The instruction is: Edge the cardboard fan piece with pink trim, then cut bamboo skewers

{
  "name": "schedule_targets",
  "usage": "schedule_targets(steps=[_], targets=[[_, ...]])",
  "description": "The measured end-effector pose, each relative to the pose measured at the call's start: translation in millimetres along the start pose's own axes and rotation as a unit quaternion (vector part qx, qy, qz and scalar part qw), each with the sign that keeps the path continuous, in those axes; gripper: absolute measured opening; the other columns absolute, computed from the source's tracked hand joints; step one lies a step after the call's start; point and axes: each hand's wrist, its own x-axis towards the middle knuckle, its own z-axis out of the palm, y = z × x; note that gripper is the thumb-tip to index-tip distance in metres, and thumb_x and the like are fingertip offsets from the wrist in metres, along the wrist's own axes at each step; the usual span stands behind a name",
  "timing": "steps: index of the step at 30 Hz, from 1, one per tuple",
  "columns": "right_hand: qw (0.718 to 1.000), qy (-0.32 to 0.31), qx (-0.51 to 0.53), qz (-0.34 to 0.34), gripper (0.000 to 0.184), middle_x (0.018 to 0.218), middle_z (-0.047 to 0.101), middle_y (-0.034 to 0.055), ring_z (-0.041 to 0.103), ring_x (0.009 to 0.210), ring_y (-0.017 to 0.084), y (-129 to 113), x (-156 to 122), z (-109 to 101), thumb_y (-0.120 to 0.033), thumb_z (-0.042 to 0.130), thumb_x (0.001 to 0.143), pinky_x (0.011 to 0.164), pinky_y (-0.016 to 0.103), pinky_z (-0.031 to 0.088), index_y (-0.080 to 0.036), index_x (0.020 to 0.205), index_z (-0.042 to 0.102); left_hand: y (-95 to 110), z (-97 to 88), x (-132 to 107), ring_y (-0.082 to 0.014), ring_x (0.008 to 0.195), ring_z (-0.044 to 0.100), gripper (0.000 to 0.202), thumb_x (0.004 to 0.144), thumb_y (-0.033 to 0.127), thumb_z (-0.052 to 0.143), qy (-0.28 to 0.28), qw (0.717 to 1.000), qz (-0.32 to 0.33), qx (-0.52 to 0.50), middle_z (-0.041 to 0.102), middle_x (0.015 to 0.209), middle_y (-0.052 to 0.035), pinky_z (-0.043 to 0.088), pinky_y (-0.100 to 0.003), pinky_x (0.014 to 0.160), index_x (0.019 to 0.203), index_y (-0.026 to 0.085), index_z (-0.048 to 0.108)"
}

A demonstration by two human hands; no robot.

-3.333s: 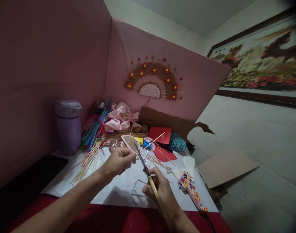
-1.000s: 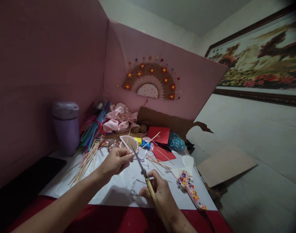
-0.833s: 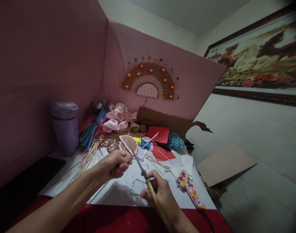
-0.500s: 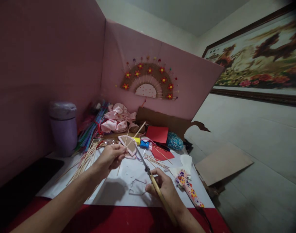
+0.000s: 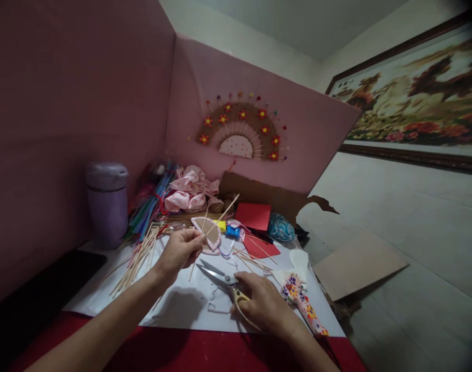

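Note:
My left hand (image 5: 184, 249) is closed in a pinch on thin wooden sticks (image 5: 227, 209), two of which cross and point up and away from the fingers. My right hand (image 5: 261, 297) grips the scissors (image 5: 215, 273) by their yellowish handles, low above the white sheet (image 5: 174, 305). The blades are slightly apart and point left, with nothing between them. Just behind the left hand lie leaf-shaped cardboard pieces (image 5: 213, 230) with pink edging, partly hidden by the sticks and fingers. Grey scraps (image 5: 217, 309) lie near the scissors.
Bundled sticks (image 5: 137, 261) lie left, near a purple tumbler (image 5: 109, 206). Behind are pink fabric (image 5: 187, 188), red paper (image 5: 253, 215) and blue yarn (image 5: 281, 227). A flower-patterned hot glue gun (image 5: 301, 299) lies right. A decorated cardboard arch (image 5: 242, 114) is on the pink panel.
The scissors have turned from edge-on to flat, and their blades have come down and away from the left hand. My left hand still pinches the sticks. The view has shifted slightly.

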Motion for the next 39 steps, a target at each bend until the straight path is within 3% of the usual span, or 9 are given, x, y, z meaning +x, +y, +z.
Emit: schedule_targets(steps=[4, 8, 12, 14, 16, 21, 28, 32, 39], targets=[[0.998, 0.001, -0.031, -0.054, 0.050, 0.099, 0.064, 0.0057, 0.058, 0.090, 0.019, 1.6, 2.8, 3.4, -0.012, 0.057, 0.070, 0.076, 0.026, 0.041, -0.023, 0.119, 0.056, 0.4, 2.1, -2.2, -0.0013, 0.031, 0.024, 0.034, 0.065, 0.044, 0.067, -0.018, 1.000, 0.006, 0.019, 0.039, 0.038, 0.0078, 0.009, -0.016, 0.034, 0.060, 0.014, 0.052], [0.992, 0.033, -0.091, -0.082, 0.024, 0.089, 0.061, 0.0052, 0.056, 0.082, 0.019, -12.4, 3.8, -6.7, -0.014, 0.058, 0.073, 0.073, 0.028, 0.041, -0.022, 0.096, 0.065, 0.5, 5.9, -4.7, -0.0026, 0.034, 0.025, 0.033, 0.067, 0.044, 0.065, -0.030, 0.998, 0.017, 0.053, 0.038, 0.039, 0.0075, 0.014, -0.016, 0.035, 0.061, 0.013, 0.055], [0.971, 0.199, -0.070, -0.115, 0.014, 0.081, 0.060, 0.0059, 0.053, 0.079, 0.020, -38.0, 7.5, -23.1, -0.018, 0.051, 0.085, 0.071, 0.031, 0.041, -0.019, 0.081, 0.064, 0.5, 10.7, -9.9, -0.0053, 0.040, 0.030, 0.031, 0.073, 0.041, 0.059, -0.043, 0.989, 0.078, 0.120, 0.038, 0.043, 0.0061, 0.019, -0.019, 0.039, 0.057, 0.014, 0.054], [0.939, 0.300, -0.072, -0.151, 0.017, 0.093, 0.061, 0.0086, 0.053, 0.090, 0.021, -50.1, 10.9, -30.9, -0.017, 0.048, 0.086, 0.080, 0.035, 0.041, -0.018, 0.091, 0.064, 0.8, 12.6, -14.1, -0.0069, 0.044, 0.032, 0.031, 0.076, 0.037, 0.056, -0.040, 0.973, 0.137, 0.184, 0.039, 0.046, 0.0050, 0.022, -0.020, 0.043, 0.055, 0.015, 0.054], [0.913, 0.343, -0.108, -0.194, 0.022, 0.109, 0.060, 0.0099, 0.048, 0.106, 0.025, -58.9, 15.2, -36.2, -0.016, 0.050, 0.086, 0.092, 0.040, 0.036, -0.019, 0.103, 0.062, 0.3, 13.2, -18.2, -0.0083, 0.047, 0.034, 0.029, 0.079, 0.033, 0.054, -0.039, 0.941, 0.207, 0.265, 0.042, 0.048, 0.0036, 0.025, -0.022, 0.047, 0.058, 0.015, 0.057], [0.912, 0.308, -0.149, -0.226, 0.022, 0.095, 0.066, 0.0064, 0.054, 0.097, 0.021, -64.1, 24.9, -36.4, -0.017, 0.049, 0.088, 0.099, 0.042, 0.029, -0.019, 0.104, 0.063, -5.8, 8.7, -22.3, -0.0109, 0.053, 0.044, 0.026, 0.087, 0.025, 0.044, -0.039, 0.829, 0.320, 0.457, 0.054, 0.057, -0.0011, 0.030, -0.024, 0.055, 0.068, 0.015, 0.059], [0.924, 0.267, -0.149, -0.228, 0.020, 0.082, 0.064, 0.0063, 0.052, 0.078, 0.019, -60.0, 28.9, -37.7, -0.020, 0.046, 0.090, 0.072, 0.032, 0.036, -0.018, 0.098, 0.065, -10.5, 3.3, -16.9, -0.0108, 0.051, 0.047, 0.027, 0.088, 0.024, 0.041, -0.016, 0.726, 0.380, 0.572, 0.056, 0.056, -0.0012, 0.028, -0.025, 0.053, 0.065, 0.017, 0.053], [0.936, 0.232, -0.135, -0.228, 0.021, 0.076, 0.062, 0.0055, 0.052, 0.072, 0.017, -57.1, 32.2, -39.8, -0.021, 0.045, 0.091, 0.065, 0.028, 0.035, -0.018, 0.093, 0.066, -9.5, 2.5, -15.5, -0.0110, 0.051, 0.049, 0.024, 0.086, 0.020, 0.042, -0.013, 0.703, 0.381, 0.601, 0.057, 0.057, -0.0010, 0.027, -0.025, 0.053, 0.064, 0.017, 0.052], [0.956, 0.195, -0.059, -0.212, 0.020, 0.074, 0.062, 0.0058, 0.055, 0.072, 0.015, -55.4, 35.6, -30.5, -0.019, 0.048, 0.089, 0.066, 0.025, 0.038, -0.015, 0.089, 0.067, -11.5, 1.1, -17.5, -0.0113, 0.049, 0.051, 0.026, 0.086, 0.019, 0.043, -0.017, 0.706, 0.350, 0.615, 0.057, 0.054, -0.0006, 0.026, -0.026, 0.052, 0.061, 0.017, 0.049]])
